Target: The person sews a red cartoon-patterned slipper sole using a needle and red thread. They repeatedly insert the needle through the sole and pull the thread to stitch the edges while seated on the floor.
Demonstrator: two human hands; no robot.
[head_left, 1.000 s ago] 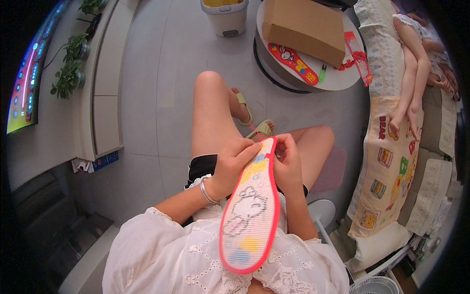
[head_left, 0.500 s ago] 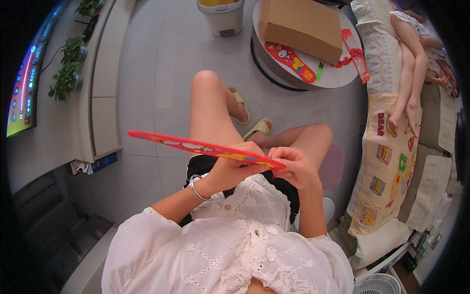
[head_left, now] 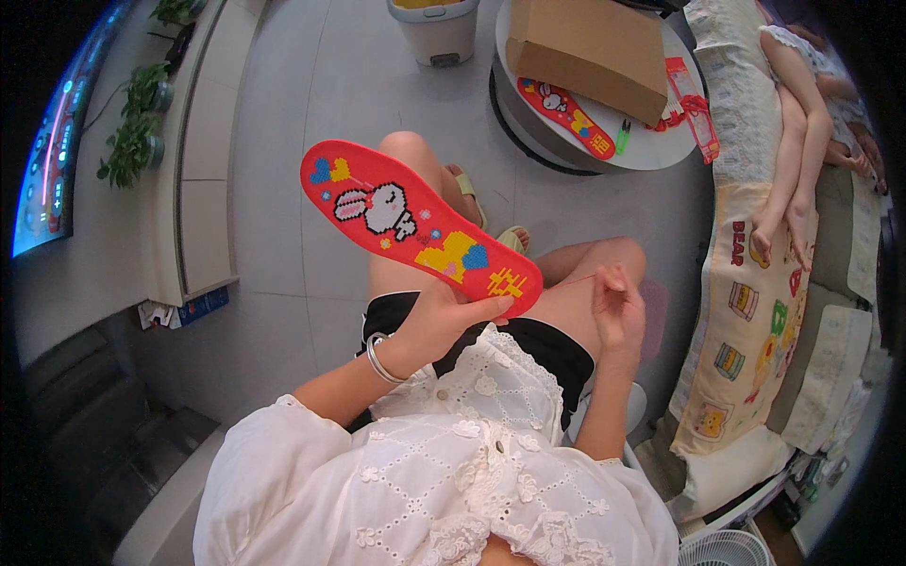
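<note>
Left hand (head_left: pixel 436 327) gripped the insole (head_left: pixel 422 233) over the lap (head_left: pixel 550 345); right hand (head_left: pixel 619 309) pinched red thread (head_left: pixel 572 281). Round tabletop (head_left: pixel 658 149) carried a box (head_left: pixel 587 58), second insole (head_left: pixel 573 120) at its near edge. Bin (head_left: pixel 442 36) stood off the left edge.

On the round table (head_left: pixel 654 154): cardboard box (head_left: pixel 590 58), red insole (head_left: pixel 572 119) and green snips (head_left: pixel 623 140) by near edge, red packet (head_left: pixel 696 115) across right edge.

The insole (head_left: pixel 420 228) bears a character (head_left: pixel 507 285), the blanket (head_left: pixel 741 325) letters (head_left: pixel 738 241)
</note>
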